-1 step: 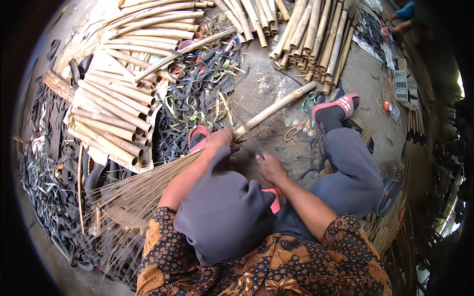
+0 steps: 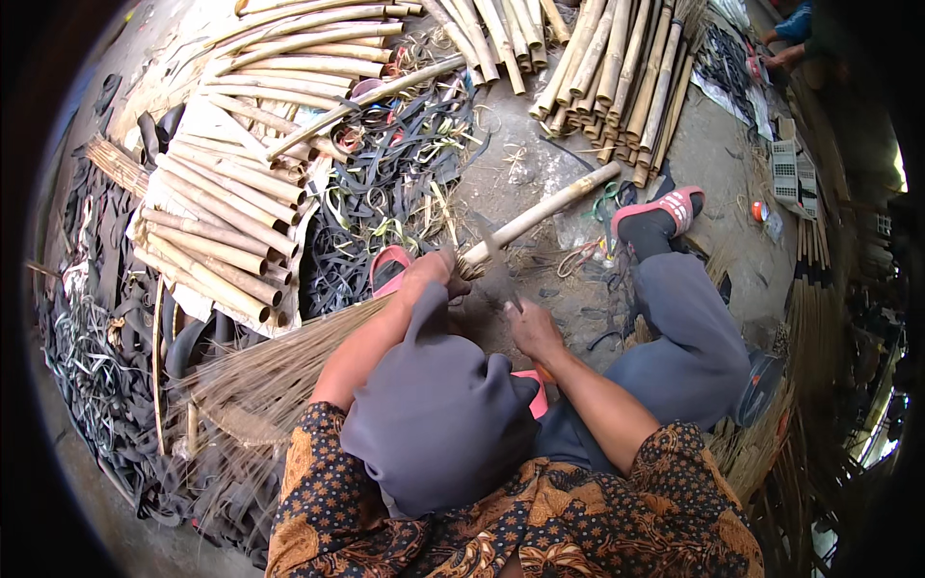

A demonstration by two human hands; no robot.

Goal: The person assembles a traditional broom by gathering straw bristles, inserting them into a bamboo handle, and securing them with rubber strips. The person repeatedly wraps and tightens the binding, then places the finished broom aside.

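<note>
My left hand (image 2: 431, 272) is closed round the neck of a stick broom. Its long thin bristles (image 2: 275, 371) fan out to the lower left under my forearm. From the bound end, the pale bamboo handle (image 2: 549, 210) runs up and right along the ground. My right hand (image 2: 536, 332) grips a broad knife, whose grey blade (image 2: 495, 268) points upward beside the cut bristle ends and across the handle's near end. Whether the blade touches the bristles I cannot tell. My bent left knee hides part of the bristles.
Bamboo poles lie in piles at the left (image 2: 226, 241) and far side (image 2: 626, 82). Dark rubber strips (image 2: 385, 183) cover the ground beyond my left foot. A pale plastic crate (image 2: 794, 173) stands at the right. Another person's hand (image 2: 785, 56) shows at the far right.
The knife blade, smeared by motion before, now shows more sharply, tipped upward by the broom's neck. My left hand keeps its grip in the same place.
</note>
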